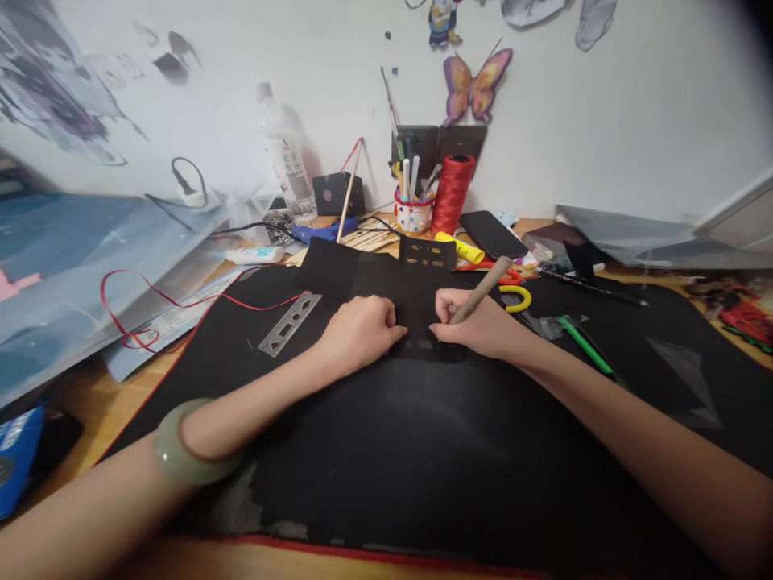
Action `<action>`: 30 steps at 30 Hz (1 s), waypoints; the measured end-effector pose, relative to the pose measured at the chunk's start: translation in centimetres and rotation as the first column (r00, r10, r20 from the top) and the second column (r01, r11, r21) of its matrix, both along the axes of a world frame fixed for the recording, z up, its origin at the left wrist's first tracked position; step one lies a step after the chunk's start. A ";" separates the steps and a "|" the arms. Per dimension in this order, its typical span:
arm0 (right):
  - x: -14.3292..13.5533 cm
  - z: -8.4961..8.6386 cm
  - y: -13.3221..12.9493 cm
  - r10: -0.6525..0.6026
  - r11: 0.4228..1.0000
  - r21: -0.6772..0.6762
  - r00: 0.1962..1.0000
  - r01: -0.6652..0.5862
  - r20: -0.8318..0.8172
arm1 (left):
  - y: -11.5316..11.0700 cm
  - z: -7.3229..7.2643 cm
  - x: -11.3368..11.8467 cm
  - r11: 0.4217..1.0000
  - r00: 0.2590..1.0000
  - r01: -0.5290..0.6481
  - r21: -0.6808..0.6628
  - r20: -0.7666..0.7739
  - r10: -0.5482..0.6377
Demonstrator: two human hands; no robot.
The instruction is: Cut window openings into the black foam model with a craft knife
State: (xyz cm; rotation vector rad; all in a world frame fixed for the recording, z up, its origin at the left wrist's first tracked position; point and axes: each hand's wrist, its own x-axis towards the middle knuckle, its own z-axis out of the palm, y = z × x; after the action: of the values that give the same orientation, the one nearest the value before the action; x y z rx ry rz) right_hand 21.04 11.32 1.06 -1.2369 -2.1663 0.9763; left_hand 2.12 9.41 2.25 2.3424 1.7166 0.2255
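Observation:
A sheet of black card lies on the black mat, with small cut-out shapes near its front edge. My left hand rests on the card, fingers curled under and thumb tip pressed to the surface; nothing shows in it. My right hand grips a thick tan pen-shaped tool, tilted, its tip down at the card close to the cut-outs. Whether that tip is a blade or a nib is too small to tell. To the left of my left hand lies a clear stencil ruler. A green bangle circles my left wrist.
Behind the card stand a cup of pens, a red thread spool and a plastic bottle. Yellow-handled scissors, a yellow tube, a phone and a green strip lie to the right. Red cord trails left.

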 end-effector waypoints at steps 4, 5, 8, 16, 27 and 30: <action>0.1 0.1 0.3 0.075 0.997 -0.004 0.997 -0.075 -0.025 | -2.5 0.2 0.1 0.990 0.997 0.051 0.129 -0.072 -0.041; 0.1 0.2 0.3 0.087 0.996 0.005 0.996 -0.087 -0.030 | -2.8 0.3 0.2 0.982 0.992 0.111 0.153 -0.074 -0.101; 0.1 0.1 0.3 0.110 0.994 0.030 0.993 -0.109 -0.043 | -2.5 0.1 0.5 0.914 0.929 0.369 0.172 -0.037 -0.368; 0.3 -0.9 0.2 0.063 0.997 0.042 0.995 -0.060 -0.074 | 0.2 -1.6 -0.1 0.785 0.772 0.596 0.167 0.151 -0.618; 0.3 -0.9 0.2 0.038 0.996 0.077 0.997 -0.033 -0.072 | -0.1 -1.4 -0.2 0.762 0.738 0.626 0.166 0.187 -0.648; 0.4 -1.1 0.3 0.033 0.996 0.086 0.997 -0.027 -0.071 | -0.1 -1.4 -0.1 0.759 0.738 0.629 0.168 0.177 -0.651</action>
State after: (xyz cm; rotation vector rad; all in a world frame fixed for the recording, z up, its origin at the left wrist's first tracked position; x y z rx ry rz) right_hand 21.44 11.57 0.01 -1.1152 -2.1529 0.9163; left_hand 1.99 9.33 0.82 2.6910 0.7246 0.4319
